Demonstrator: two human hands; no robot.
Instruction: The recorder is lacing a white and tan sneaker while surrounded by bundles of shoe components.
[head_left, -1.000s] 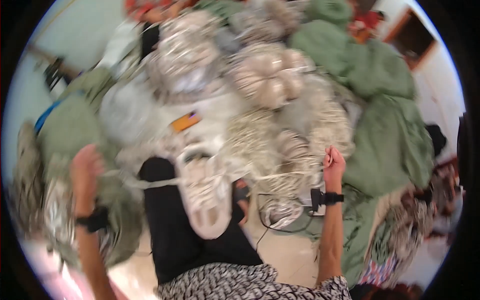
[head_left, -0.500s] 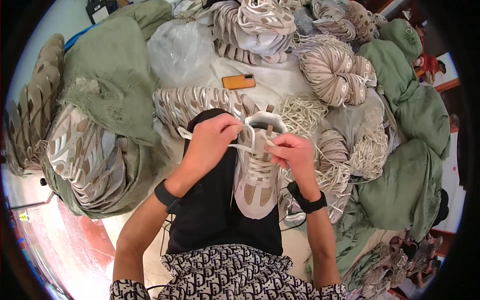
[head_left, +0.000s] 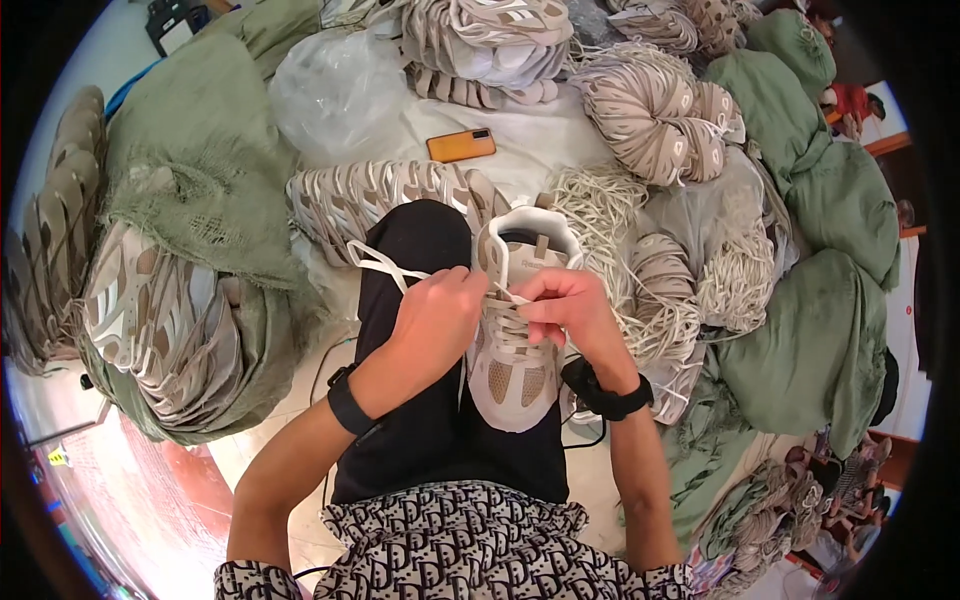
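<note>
A beige and tan sneaker (head_left: 512,392) rests on my lap, its toe toward me and its collar facing away. Pale laces cross its tongue. At the upper left of the lacing, my left hand (head_left: 438,312) is closed on a cream shoelace (head_left: 378,262), whose loose loop sticks out leftward over my black trouser leg. The fingertips of this hand are partly hidden. Across the tongue, my right hand (head_left: 568,308) pinches a lace between thumb and forefinger, close to the upper eyelets.
A row of shoe uppers (head_left: 375,195) lies just beyond my knee. Farther off are an orange phone (head_left: 461,145), a clear plastic bag (head_left: 338,95) and a tied bundle of uppers (head_left: 655,115). Loose laces (head_left: 598,215) heap at right; green sacks (head_left: 205,160) flank both sides.
My left hand has come down and turned its back upward, and the lace loop now stretches out to its left. My right hand has shifted slightly inward over the tongue.
</note>
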